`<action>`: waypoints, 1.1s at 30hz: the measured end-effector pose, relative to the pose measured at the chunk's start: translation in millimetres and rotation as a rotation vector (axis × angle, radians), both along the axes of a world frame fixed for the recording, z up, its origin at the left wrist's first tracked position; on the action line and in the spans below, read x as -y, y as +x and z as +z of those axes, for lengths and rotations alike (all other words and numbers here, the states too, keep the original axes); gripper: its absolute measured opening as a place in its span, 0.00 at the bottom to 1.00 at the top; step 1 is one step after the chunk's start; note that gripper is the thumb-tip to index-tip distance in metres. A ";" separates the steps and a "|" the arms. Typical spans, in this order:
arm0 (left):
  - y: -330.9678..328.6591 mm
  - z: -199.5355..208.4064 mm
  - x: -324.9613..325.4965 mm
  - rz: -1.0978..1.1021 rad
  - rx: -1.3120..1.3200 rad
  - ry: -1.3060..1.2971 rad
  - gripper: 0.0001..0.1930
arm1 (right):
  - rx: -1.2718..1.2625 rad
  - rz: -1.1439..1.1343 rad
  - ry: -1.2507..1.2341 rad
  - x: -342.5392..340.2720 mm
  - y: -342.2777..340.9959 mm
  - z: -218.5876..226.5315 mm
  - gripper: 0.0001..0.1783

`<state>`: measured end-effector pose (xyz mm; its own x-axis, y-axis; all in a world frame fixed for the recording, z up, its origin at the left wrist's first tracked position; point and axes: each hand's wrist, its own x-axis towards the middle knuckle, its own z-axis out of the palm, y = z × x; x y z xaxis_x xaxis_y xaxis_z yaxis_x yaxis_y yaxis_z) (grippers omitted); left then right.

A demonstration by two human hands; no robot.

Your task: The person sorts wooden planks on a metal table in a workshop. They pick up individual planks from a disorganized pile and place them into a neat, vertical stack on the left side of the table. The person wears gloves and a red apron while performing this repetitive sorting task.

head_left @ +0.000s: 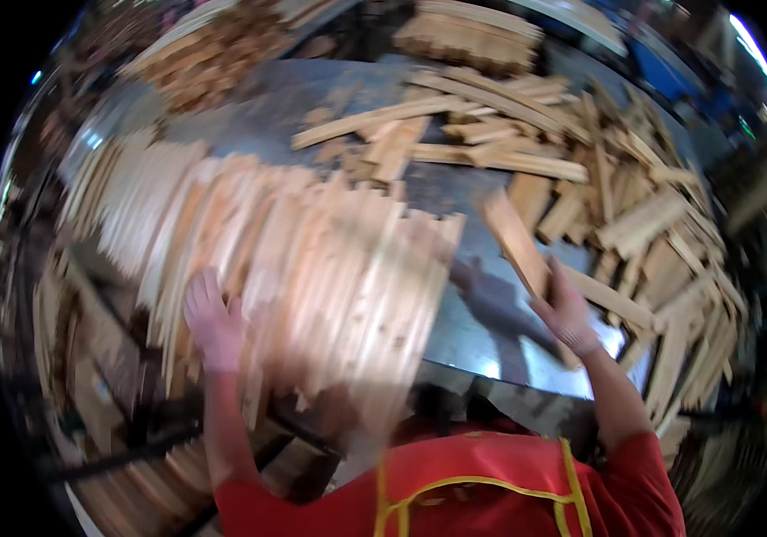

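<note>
My right hand (568, 309) grips a short wooden board (513, 237), held tilted above the metal table and casting a shadow on it. To the left, a wide row of pale wooden slats (357, 277) lies side by side, blurred by motion. My left hand (213, 324) rests at the left part of this row, its fingers stretched out and the thumb apart. Nothing shows in its grasp. Whether its fingers press on the slats or hover just over them, I cannot tell.
A loose heap of offcuts (643, 219) covers the right side of the metal table (281, 103). Stacked wood pieces (468, 40) stand at the far edge, with another pile (222, 58) at the far left. More slats (146, 483) lie below the table at the lower left.
</note>
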<state>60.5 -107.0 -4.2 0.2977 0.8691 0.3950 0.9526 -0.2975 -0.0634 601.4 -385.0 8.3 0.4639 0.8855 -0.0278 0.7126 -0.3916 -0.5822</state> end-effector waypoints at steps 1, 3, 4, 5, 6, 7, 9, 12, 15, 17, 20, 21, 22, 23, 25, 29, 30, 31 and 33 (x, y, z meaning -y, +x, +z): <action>19.1 -19.9 25.1 -0.071 -0.023 0.021 0.40 | -0.147 -0.088 0.097 -15.8 0.9 -21.6 0.50; 75.7 -56.5 74.0 -0.366 0.178 -0.170 0.40 | -0.469 -0.270 0.392 -45.4 -10.4 -62.8 0.45; 126.1 -42.9 105.0 -0.249 0.058 -0.433 0.45 | -0.624 -0.387 0.376 -54.9 -18.0 -99.0 0.43; 157.0 -47.2 131.7 -0.361 0.021 -0.447 0.48 | -0.787 -0.484 0.363 -68.1 -29.5 -121.4 0.41; 175.1 -61.3 159.3 -0.457 -0.018 -0.463 0.52 | -0.841 -0.450 0.291 -76.1 -58.2 -124.4 0.39; 192.1 -69.9 180.4 -0.553 -0.056 -0.480 0.56 | -0.893 -0.415 0.218 -76.1 -86.4 -126.1 0.38; 240.4 -45.4 196.2 -0.520 -0.197 -0.767 0.54 | -0.621 -0.119 -0.141 -63.1 -103.9 -133.0 0.36; 222.5 -102.8 207.9 -0.512 -0.158 -0.397 0.51 | -0.391 0.074 -0.060 -35.0 -70.7 -88.1 0.36; 227.9 -110.0 211.6 -0.444 -0.132 -0.407 0.51 | 0.320 0.007 -0.169 13.9 33.3 -60.0 0.41; 256.2 -77.6 219.8 -0.413 -0.203 -0.474 0.51 | 0.400 -0.158 -0.289 73.2 92.7 -64.9 0.40; 283.2 -75.5 222.4 -0.324 -0.307 -0.470 0.52 | 0.264 -0.076 -0.491 118.0 127.2 -71.8 0.32; 285.2 -80.3 222.4 -0.280 -0.340 -0.455 0.52 | 0.260 -0.011 -0.523 124.0 128.5 -61.9 0.30; 284.3 -81.8 223.6 -0.265 -0.341 -0.454 0.51 | 0.220 -0.005 -0.498 128.7 126.8 -50.4 0.27; 280.3 -85.4 222.5 -0.263 -0.358 -0.453 0.51 | 0.181 -0.027 -0.384 138.4 125.8 -42.7 0.26; 275.5 -91.9 219.3 -0.256 -0.387 -0.456 0.52 | 0.079 -0.131 -0.169 158.7 141.4 -21.7 0.27; 280.7 -85.5 226.9 -0.213 -0.368 -0.464 0.51 | 0.311 -0.409 -0.011 184.9 259.7 -11.1 0.29; 282.9 -85.0 225.4 -0.237 -0.338 -0.455 0.49 | 0.376 -0.561 -0.118 189.8 294.0 -12.4 0.31; 283.7 -85.4 224.0 -0.259 -0.306 -0.447 0.48 | 0.442 -0.709 -0.228 194.8 319.6 -14.2 0.34; 284.4 -89.0 227.7 -0.271 -0.275 -0.440 0.46 | 0.266 -0.876 -0.324 209.8 345.5 -29.1 0.42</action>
<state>344.9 -334.7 -93.3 0.5726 0.8125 -0.1090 0.8050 -0.5824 -0.1128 946.9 -594.9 -20.8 0.9816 0.1909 -0.0083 0.1847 -0.9590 -0.2150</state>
